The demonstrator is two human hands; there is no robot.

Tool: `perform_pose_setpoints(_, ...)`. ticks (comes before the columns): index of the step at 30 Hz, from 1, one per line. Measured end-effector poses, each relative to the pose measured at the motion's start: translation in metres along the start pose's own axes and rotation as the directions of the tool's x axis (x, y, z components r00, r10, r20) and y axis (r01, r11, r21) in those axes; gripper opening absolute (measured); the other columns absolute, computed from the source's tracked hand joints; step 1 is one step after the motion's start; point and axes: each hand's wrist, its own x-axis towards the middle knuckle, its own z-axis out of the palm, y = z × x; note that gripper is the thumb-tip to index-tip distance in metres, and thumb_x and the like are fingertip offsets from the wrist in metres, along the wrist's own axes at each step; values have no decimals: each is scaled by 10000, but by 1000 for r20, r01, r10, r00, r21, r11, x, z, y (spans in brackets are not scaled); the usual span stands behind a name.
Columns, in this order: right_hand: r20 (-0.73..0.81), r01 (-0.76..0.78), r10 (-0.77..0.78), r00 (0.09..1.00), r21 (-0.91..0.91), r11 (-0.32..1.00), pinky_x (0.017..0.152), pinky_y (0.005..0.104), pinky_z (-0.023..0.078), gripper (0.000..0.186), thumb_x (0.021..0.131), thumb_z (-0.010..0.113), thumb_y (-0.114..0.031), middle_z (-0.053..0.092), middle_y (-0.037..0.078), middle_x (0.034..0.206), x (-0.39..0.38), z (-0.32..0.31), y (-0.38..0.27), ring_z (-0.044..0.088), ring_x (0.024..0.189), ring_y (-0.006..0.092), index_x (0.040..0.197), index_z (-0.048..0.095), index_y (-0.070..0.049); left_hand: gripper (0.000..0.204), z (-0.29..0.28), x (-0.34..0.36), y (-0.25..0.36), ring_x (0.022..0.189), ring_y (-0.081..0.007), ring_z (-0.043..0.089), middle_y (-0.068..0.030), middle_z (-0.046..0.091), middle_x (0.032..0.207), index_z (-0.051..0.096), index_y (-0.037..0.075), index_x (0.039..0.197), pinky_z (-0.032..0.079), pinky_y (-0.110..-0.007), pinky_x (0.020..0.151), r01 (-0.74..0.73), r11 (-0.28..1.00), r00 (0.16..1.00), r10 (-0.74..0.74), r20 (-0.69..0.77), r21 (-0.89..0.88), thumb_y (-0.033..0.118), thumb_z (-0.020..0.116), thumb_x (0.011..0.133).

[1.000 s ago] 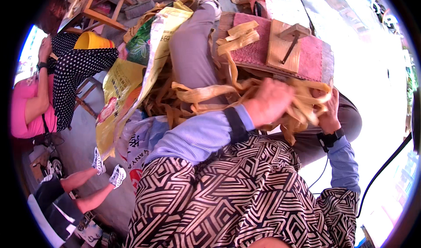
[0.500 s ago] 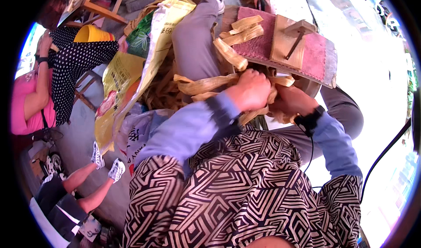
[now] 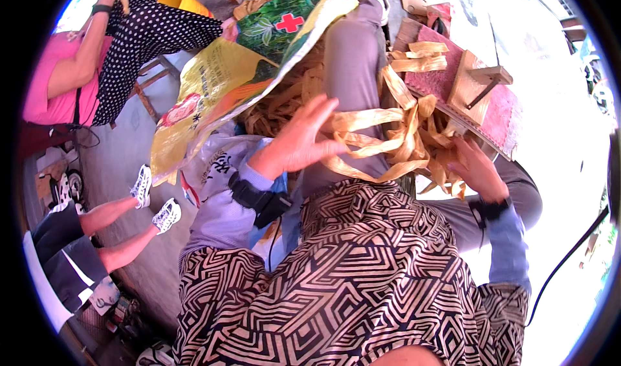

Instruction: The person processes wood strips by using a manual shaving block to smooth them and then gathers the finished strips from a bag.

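Note:
A loose bunch of flat, tan, dried-plant strips [image 3: 407, 149] hangs in loops over my raised grey-trousered knee and the gap beside it. My left hand [image 3: 301, 139] is held left of the bunch, fingers spread, with strip ends just beyond its fingertips; it grips nothing. On the other side my right hand [image 3: 480, 170] is open too, its fingers stretched out against or very near the strips; contact is hard to tell. Ahead of it, a board covered with pink cloth [image 3: 427, 84] carries more strips and a wooden block [image 3: 470, 94] with a metal spike.
Left of my leg lies an opened yellow woven sack [image 3: 217, 75] with more strips around it. A person in pink [image 3: 74, 75] sits far left beside a yellow bucket [image 3: 184, 1]. Another person's legs [image 3: 126, 236] reach in lower left. A black cable [image 3: 569, 262] runs at right.
My hands, earlier close together and closed in the strips, have parted and opened. The left drew back leftward; the strips now hang in loose loops. The whole view has shifted.

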Motion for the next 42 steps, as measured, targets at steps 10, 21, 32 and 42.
perform_pose_setpoints(10, -335, 250, -141, 932, 308, 918, 771, 327, 475, 179, 775, 622, 47, 608, 112, 998, -34, 46, -23, 606, 892, 221, 946, 606, -2, 435, 20, -22, -11, 902, -371, 630, -197, 636, 900, 581, 9, 1033, 486, -431, 797, 84, 996, 982, -87, -168, -30, 215, 772, 700)
perform_pose_setpoints(21, -213, 91, -187, 959, -392, 915, 946, 436, 466, 321, 776, 692, -89, 626, 158, 1152, -33, -17, -67, 598, 1082, 336, 1083, 642, -9, 170, -104, 16, 109, 876, -34, 525, 23, 574, 940, 565, 4, 1111, 437, -208, 788, -92, 815, 994, 106, -9, -573, 57, 546, 950)
perform_pose_setpoints(32, -256, 555, -521, 814, 607, 568, 955, 422, 467, 837, 730, 806, -200, 598, 217, 1219, 63, 17, -177, 588, 1124, 353, 1432, 373, -54, 135, -111, 35, 185, 815, -39, 534, 26, 576, 914, 604, 12, 1067, 438, -180, 719, -471, 831, 880, 419, -223, -295, 62, 533, 963)
perform_pose_setpoints(42, -38, 182, -196, 980, 575, 798, 706, 272, 499, 296, 759, 699, 48, 692, 51, 820, -10, -19, -92, 617, 761, 114, 1053, 679, 11, 121, -130, -25, 84, 679, -194, 581, -78, 599, 733, 636, 25, 957, 464, -349, 612, -23, 882, 817, 288, -499, 472, 94, 604, 863)
